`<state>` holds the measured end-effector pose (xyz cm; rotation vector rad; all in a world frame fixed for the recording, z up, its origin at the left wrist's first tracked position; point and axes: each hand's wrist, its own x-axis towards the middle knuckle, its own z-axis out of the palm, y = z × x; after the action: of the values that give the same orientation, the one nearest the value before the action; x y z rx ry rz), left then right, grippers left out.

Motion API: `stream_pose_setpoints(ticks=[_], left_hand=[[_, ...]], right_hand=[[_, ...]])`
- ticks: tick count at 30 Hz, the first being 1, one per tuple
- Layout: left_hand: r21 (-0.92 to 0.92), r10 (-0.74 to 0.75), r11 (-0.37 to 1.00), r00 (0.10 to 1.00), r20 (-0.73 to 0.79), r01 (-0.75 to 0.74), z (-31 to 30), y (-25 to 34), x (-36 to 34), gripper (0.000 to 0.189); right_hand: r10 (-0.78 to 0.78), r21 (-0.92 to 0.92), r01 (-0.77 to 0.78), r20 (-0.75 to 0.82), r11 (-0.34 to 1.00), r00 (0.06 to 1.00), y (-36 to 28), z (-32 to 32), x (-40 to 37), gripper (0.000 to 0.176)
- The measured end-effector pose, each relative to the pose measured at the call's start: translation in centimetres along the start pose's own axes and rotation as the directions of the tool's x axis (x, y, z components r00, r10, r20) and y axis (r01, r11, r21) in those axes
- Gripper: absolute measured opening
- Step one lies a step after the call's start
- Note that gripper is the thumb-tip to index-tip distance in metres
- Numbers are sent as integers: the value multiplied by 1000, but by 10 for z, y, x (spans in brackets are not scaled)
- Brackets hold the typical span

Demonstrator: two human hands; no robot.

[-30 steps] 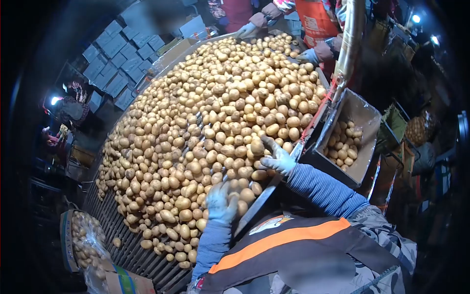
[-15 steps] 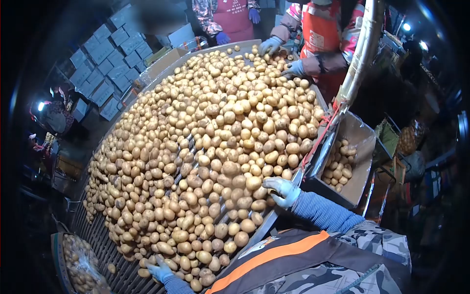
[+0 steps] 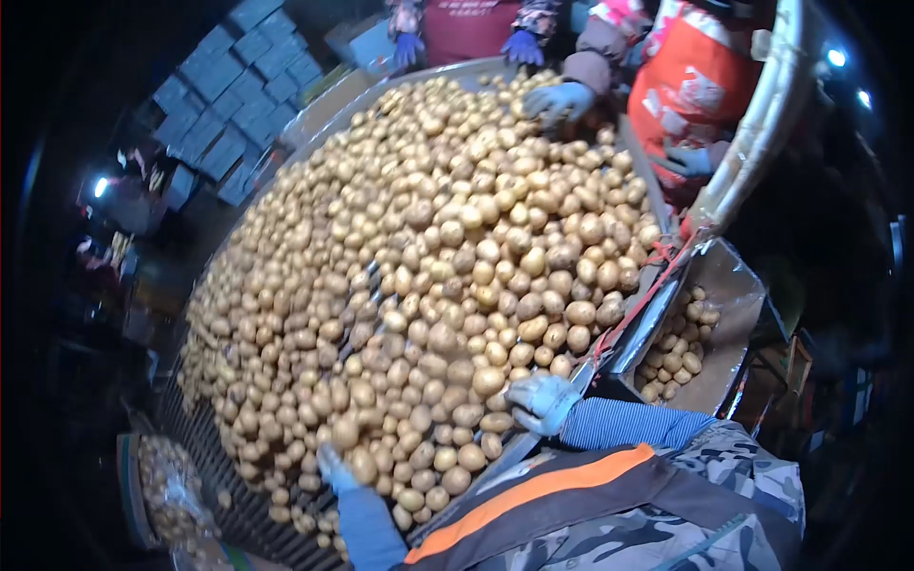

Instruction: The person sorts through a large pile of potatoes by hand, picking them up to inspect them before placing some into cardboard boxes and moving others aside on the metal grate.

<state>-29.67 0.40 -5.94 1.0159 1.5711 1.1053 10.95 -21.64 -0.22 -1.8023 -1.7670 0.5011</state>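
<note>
Potatoes [image 3: 457, 257] cover a large slatted sorting table [image 3: 205, 438] with a metal rim. My left hand [image 3: 338, 468], in a pale blue glove, reaches into the near edge of the pile, right beside a potato [image 3: 361, 465]. Its fingers are blurred and partly hidden by potatoes. My right hand [image 3: 543, 403], gloved in light grey-blue, is over the rim at the near right. Its fingers are spread toward the nearest potatoes, and no potato shows in its grasp.
Right of the rim stands a lined box [image 3: 738, 305] partly filled with potatoes. A bag of potatoes [image 3: 171, 490] is at the lower left. Across the table, a person's gloved hand [image 3: 560, 103] reaches over the pile, near another person's purple gloves [image 3: 523, 48]. Boxes [image 3: 228, 95] are stacked behind.
My left hand has moved up and right, further into the pile. My right hand has shifted slightly down. Across the table, a co-worker's hand has left the potatoes. The view has tilted.
</note>
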Motion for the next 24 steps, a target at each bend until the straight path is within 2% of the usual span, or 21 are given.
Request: stream_pose_setpoints(ticks=[2, 4, 5, 6, 8, 10, 12, 14, 15, 16, 17, 18, 19, 21, 22, 24], left_hand=[[-86, 9, 996, 990, 139, 3, 46, 27, -18, 51], [-6, -103, 994, 957, 271, 108, 67, 0, 25, 50], [94, 115, 986, 964, 240, -141, 107, 21, 14, 55], [216, 326, 905, 924, 198, -366, 147, 42, 3, 62], [445, 292, 783, 889, 353, -434, 202, 100, -19, 78], [391, 99, 887, 930, 354, -244, 224, 94, -35, 87], [261, 221, 888, 848, 482, -380, 201, 107, -83, 79], [66, 428, 842, 738, 521, -535, 156, 88, -103, 76], [265, 398, 774, 767, 503, -575, 116, 104, -121, 74], [336, 477, 679, 740, 474, -652, 75, 102, -124, 74], [515, 521, 544, 748, 412, -663, 33, 99, -132, 74], [662, 528, 454, 778, 339, -597, -13, 96, -137, 79], [801, 477, 386, 842, 251, -458, -62, 92, -144, 84], [954, 240, 273, 969, 58, -125, -156, 78, -156, 94], [973, 100, 229, 995, -2, -21, -186, 70, -159, 99], [975, -51, 222, 999, 13, -2, -202, 64, -163, 103]], right_hand=[[-43, 1, 43, -10, 999, 999, 9, 13, -3, 30], [-41, 4, 41, 12, 999, 999, 3, 4, 2, 31], [-49, 7, 49, -23, 999, 999, 2, 7, 0, 31], [-59, 0, 59, -66, 998, 996, 3, 10, 1, 32], [-40, 16, 40, -22, 999, 999, 5, 10, 3, 34], [-39, 59, 42, -46, 997, 998, 9, 14, 2, 34], [-69, 0, 70, -127, 998, 989, 2, 13, 2, 33], [-64, 17, 67, -118, 998, 991, 12, 19, -1, 34], [-24, 20, 26, -89, 999, 996, 12, 19, -1, 36], [-42, 22, 43, -61, 999, 997, 20, 21, -2, 38], [-40, 16, 41, -52, 999, 998, 15, 19, -2, 39], [-37, 9, 38, -43, 999, 998, 7, 13, -1, 41], [-123, -45, 121, -53, 992, 991, -11, 7, 4, 45], [-324, 1, 324, -7, 946, 946, -64, -2, 28, 50], [-416, 31, 416, 13, 909, 909, -89, 4, 37, 52], [-640, 19, 643, 130, 766, 758, -120, 33, 53, 52]])
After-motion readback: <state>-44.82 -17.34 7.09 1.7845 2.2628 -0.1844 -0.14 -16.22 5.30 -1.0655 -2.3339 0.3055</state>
